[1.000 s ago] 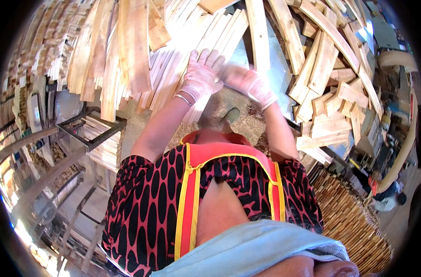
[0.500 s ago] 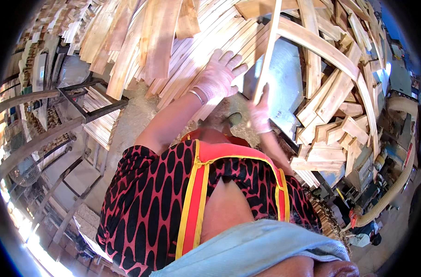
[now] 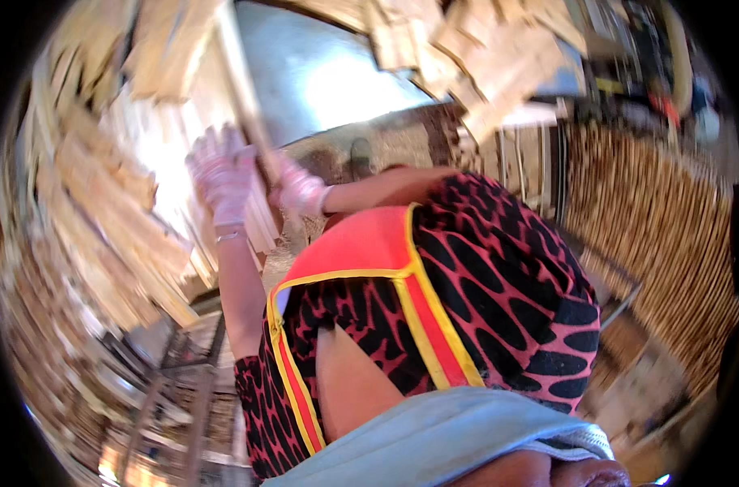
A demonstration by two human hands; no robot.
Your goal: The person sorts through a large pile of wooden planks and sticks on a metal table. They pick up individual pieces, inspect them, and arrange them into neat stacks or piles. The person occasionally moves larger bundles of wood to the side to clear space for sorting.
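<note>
My left hand (image 3: 226, 180), in a pale pinkish work glove, lies flat with its fingers stretched out over a row of light wooden strips (image 3: 152, 130). Close beside it, my right hand (image 3: 302, 191), gloved alike, is closed around the near end of a long narrow wooden strip (image 3: 241, 85). That strip runs away from me along the row's right side, by the edge of a grey metal surface (image 3: 284, 77). Motion blurs the strips, and the right fingers are partly hidden.
Wider boards (image 3: 110, 199) lie piled on the left. Short wood pieces (image 3: 467, 61) are heaped beyond the metal surface. A tall stack of thin strips (image 3: 649, 243) stands to the right. Sawdust covers the floor (image 3: 325, 154) below my hands.
My view has swung to the right, so the strips and both hands now appear farther left. My right hand, still on the strip, is now closer to my left hand.
</note>
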